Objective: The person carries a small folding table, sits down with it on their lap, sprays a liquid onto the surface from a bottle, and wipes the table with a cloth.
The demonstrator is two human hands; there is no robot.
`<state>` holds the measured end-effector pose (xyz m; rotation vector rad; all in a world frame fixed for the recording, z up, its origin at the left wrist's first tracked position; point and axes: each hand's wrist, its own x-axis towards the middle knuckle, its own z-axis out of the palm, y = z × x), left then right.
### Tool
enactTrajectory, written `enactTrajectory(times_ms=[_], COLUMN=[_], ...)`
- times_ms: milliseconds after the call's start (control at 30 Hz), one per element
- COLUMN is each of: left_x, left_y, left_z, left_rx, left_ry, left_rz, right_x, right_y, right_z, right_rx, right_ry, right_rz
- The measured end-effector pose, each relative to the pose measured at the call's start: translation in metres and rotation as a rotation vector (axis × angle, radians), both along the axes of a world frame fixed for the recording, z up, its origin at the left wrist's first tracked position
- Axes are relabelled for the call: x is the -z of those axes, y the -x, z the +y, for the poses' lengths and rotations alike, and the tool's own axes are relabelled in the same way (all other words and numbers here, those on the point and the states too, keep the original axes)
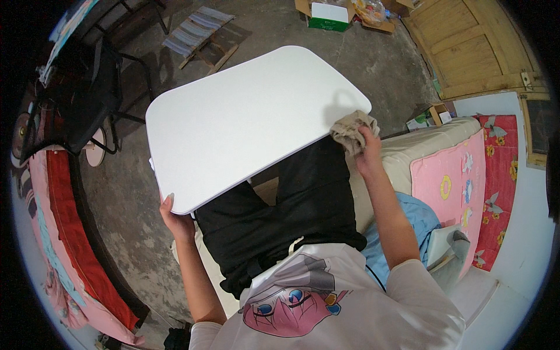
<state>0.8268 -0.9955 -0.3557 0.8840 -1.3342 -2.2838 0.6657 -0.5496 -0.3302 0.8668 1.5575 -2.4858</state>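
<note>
A white tabletop (pixel 249 118) with rounded corners stretches in front of me, partly over my thighs in black trousers (pixel 306 192). My left hand (pixel 178 221) grips its near left corner, thumb on the top face and the fingers hidden below. A crumpled beige cloth (pixel 352 127) is bunched in my right hand (pixel 369 151), at the tabletop's right end by the near edge. The cloth casts a shadow on the white surface. Most of the table's underside and its legs are hidden.
A striped folding stool (pixel 197 30) stands beyond the table, and a black chair (pixel 94 96) is at the left. Cardboard boxes (pixel 330 17) sit at the back. On my right is a bed with a pink mat (pixel 450 175); another bed with red cloth (pixel 83 236) lies left.
</note>
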Motion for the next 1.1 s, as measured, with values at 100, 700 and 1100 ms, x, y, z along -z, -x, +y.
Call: enactTrajectory(times_ms=[100,700,1100], left_x=[0.003,-0.004,0.004], left_y=[-0.002,-0.001,-0.004], left_z=[-0.002,0.003,-0.004], left_rx=[0.008,-0.018,-0.006], left_ry=[-0.002,-0.001,-0.035], left_rz=[-0.018,-0.018,-0.038], right_x=[0.025,0.057,0.052], right_y=[0.008,-0.013,-0.010], right_z=[0.040,0.050,0.049], right_rx=[-0.006,0.195,0.112], right_ry=[0.248,0.766,0.558], right_rz=[0.104,0.303,0.161])
